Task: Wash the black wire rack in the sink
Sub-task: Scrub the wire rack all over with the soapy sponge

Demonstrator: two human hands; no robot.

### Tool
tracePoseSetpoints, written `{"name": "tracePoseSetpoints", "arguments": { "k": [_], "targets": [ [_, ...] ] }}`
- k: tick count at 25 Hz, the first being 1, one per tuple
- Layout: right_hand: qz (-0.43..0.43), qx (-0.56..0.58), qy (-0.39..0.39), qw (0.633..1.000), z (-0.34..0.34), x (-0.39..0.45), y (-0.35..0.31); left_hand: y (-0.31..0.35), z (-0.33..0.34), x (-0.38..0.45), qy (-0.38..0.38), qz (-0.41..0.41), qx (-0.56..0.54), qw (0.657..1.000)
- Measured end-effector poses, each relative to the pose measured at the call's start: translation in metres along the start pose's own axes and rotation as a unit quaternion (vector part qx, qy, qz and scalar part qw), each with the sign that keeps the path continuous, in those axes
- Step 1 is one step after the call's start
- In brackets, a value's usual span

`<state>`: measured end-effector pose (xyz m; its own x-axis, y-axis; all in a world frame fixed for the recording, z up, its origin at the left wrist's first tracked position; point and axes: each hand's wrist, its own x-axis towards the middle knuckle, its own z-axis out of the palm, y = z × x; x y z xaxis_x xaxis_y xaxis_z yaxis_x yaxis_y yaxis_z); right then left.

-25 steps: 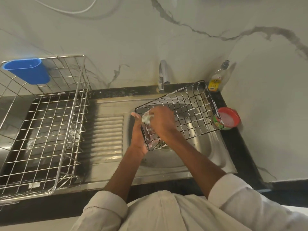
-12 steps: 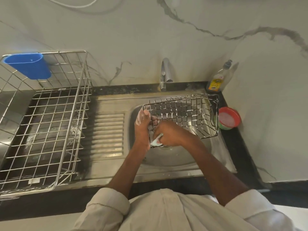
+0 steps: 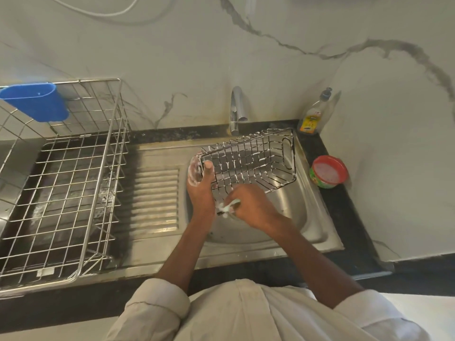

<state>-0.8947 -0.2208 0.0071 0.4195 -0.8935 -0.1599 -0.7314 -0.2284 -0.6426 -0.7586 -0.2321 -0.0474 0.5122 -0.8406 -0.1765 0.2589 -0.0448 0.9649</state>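
A person scrubs the black wire rack [image 3: 248,163], now tilted on its side over the steel sink [image 3: 317,217], its far end just in front of the tap [image 3: 236,107]. A second ago the rack lay flatter and skewed toward the soap dish [image 3: 328,171]; it has since swung upright and square to the tap. The left hand [image 3: 200,185] grips the rack's near end, thumb hooked over the rim. The right hand [image 3: 248,207], earlier rubbing higher on that end, has dropped to the lower corner nearest the person, fingers [image 3: 232,196] closed around a foamy scrubber [image 3: 227,206]. White lather streaks the wires. Soaping looks well along, with rinsing yet to come.
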Motion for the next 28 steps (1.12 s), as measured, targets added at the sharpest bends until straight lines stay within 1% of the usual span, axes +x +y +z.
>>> {"name": "tracePoseSetpoints", "arguments": {
  "k": [2, 3, 4, 7, 8, 10, 12, 14, 15, 16, 17, 18, 19, 21, 22, 23, 24, 26, 27, 28],
  "targets": [
    [0.085, -0.040, 0.056, 0.994, -0.014, 0.006, 0.017, 0.001, -0.001, -0.002, -0.005, -0.001, -0.002, 1.000],
    [0.110, -0.081, 0.069, 0.988, -0.020, 0.009, 0.022, 0.002, -0.001, -0.004, -0.011, -0.005, -0.003, 1.000],
    [0.113, -0.105, 0.066, 0.986, -0.020, 0.012, 0.026, 0.002, 0.000, -0.005, -0.019, -0.013, -0.001, 1.000],
    [0.090, -0.113, 0.013, 0.989, -0.002, 0.010, 0.021, 0.001, 0.003, -0.009, -0.043, -0.032, -0.002, 0.999],
    [0.089, -0.111, 0.013, 0.990, 0.003, 0.008, 0.021, 0.000, 0.004, -0.009, -0.047, -0.035, -0.003, 0.998],
    [0.109, -0.064, 0.015, 0.992, 0.000, 0.008, 0.025, -0.001, 0.005, -0.008, -0.048, -0.038, 0.002, 0.998],
    [0.105, -0.031, 0.003, 0.994, -0.005, 0.007, 0.027, 0.001, 0.006, -0.009, -0.049, -0.040, 0.009, 0.998],
    [0.067, -0.040, -0.011, 0.997, -0.010, 0.003, 0.018, 0.003, 0.008, -0.009, -0.041, -0.043, 0.011, 0.998],
    [0.033, -0.051, -0.020, 0.998, -0.009, 0.001, 0.012, 0.004, 0.009, -0.009, -0.037, -0.042, 0.009, 0.998],
    [0.007, -0.044, -0.033, 0.998, -0.005, 0.002, 0.005, 0.005, 0.010, -0.009, -0.037, -0.039, 0.003, 0.999],
    [0.000, -0.026, -0.040, 0.999, -0.001, 0.005, 0.001, 0.006, 0.010, -0.008, -0.038, -0.037, -0.002, 0.999],
    [0.014, -0.010, -0.023, 1.000, 0.001, 0.014, 0.000, 0.007, 0.009, -0.009, -0.040, -0.038, -0.004, 0.998],
    [0.044, -0.009, 0.010, 0.999, 0.002, 0.024, 0.005, 0.006, 0.008, -0.009, -0.042, -0.041, -0.004, 0.998],
    [0.117, -0.058, 0.066, 0.989, 0.002, 0.039, 0.015, 0.006, 0.007, -0.011, -0.049, -0.040, -0.001, 0.998],
    [0.150, -0.097, 0.076, 0.981, 0.002, 0.041, 0.019, 0.004, 0.007, -0.010, -0.050, -0.041, -0.006, 0.998],
    [0.158, -0.122, 0.085, 0.976, 0.005, 0.042, 0.019, 0.003, 0.007, -0.007, -0.045, -0.042, -0.009, 0.998],
    [0.147, -0.131, 0.083, 0.977, 0.009, 0.043, 0.017, 0.005, 0.007, -0.005, -0.043, -0.043, -0.006, 0.998],
    [0.094, -0.057, 0.053, 0.993, 0.018, 0.043, 0.005, 0.012, 0.007, -0.004, -0.048, -0.041, 0.001, 0.998],
    [0.076, -0.017, 0.026, 0.997, 0.018, 0.042, 0.002, 0.013, 0.008, -0.004, -0.049, -0.038, 0.000, 0.998],
    [0.072, -0.001, 0.019, 0.997, 0.013, 0.042, 0.002, 0.013, 0.008, -0.005, -0.045, -0.036, -0.001, 0.998]
  ]
}}
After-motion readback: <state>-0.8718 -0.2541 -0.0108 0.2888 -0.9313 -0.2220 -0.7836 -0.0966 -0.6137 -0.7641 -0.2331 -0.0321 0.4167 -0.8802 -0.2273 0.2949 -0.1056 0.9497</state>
